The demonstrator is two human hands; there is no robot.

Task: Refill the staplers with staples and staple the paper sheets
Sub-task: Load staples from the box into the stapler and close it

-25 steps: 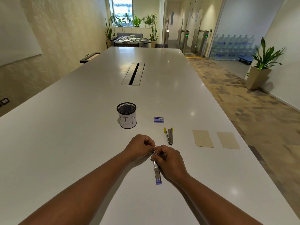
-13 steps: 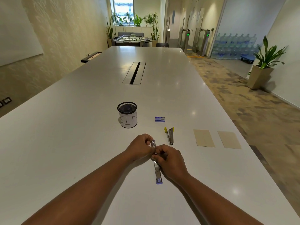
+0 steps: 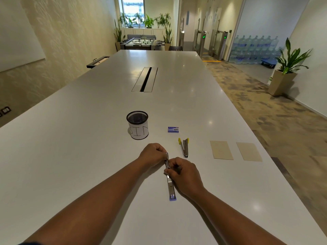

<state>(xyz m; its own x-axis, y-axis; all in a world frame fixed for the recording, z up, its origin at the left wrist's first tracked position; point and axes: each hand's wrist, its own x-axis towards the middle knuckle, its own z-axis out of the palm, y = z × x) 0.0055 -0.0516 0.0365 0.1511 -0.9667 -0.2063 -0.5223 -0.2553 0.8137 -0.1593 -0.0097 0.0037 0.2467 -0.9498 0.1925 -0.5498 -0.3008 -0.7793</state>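
While our left hand and right hand pinch the open purple stapler, the yellow stapler lies just beside it.

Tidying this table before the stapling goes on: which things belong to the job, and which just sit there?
Job:
blue-tipped metal stapler, both hands on it
yellow-tipped metal stapler
small blue staple box
two tan paper sheets

Lying about:
black mesh cup labelled BIN

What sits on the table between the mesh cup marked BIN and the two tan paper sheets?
In the head view, the blue staple box and the yellow-tipped stapler lie between the mesh cup and the paper sheets.
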